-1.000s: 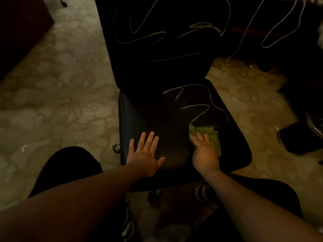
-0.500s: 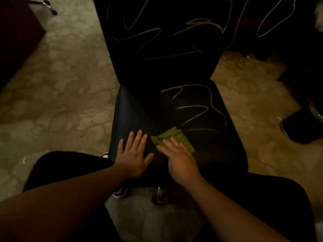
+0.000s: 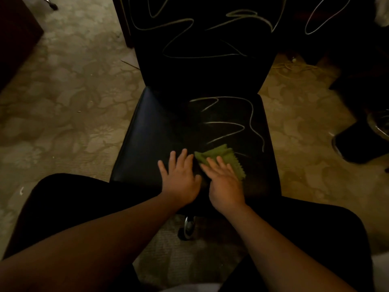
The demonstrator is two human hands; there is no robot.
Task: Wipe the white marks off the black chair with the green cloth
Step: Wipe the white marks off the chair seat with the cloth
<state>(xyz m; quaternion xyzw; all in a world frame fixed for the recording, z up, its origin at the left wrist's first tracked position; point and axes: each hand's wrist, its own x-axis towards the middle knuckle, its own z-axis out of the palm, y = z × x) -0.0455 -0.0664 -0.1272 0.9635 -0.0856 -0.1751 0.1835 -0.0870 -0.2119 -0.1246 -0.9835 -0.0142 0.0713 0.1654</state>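
The black chair (image 3: 151, 131) stands in front of me, with a glossy seat and an upright back. White squiggly marks (image 3: 229, 125) cross the right half of the seat, and more white marks (image 3: 189, 34) run over the backrest. The green cloth (image 3: 219, 154) lies flat on the seat's front middle, below the lowest seat mark. My right hand (image 3: 225, 182) presses flat on the cloth, fingers spread over its near part. Beside it, my left hand (image 3: 181, 178) rests flat and empty on the bare seat, its fingers apart.
Patterned beige carpet (image 3: 63, 114) surrounds the chair. A chair caster (image 3: 188, 227) shows under the seat's front edge. Dark furniture (image 3: 14, 43) stands at the far left, and dark objects (image 3: 362, 142) sit on the floor to the right. My dark-clothed knees flank the seat.
My right hand slid the cloth leftward across the seat's front, from the right side to the middle. The lowest mark is shorter. My left hand stayed flat on the seat.
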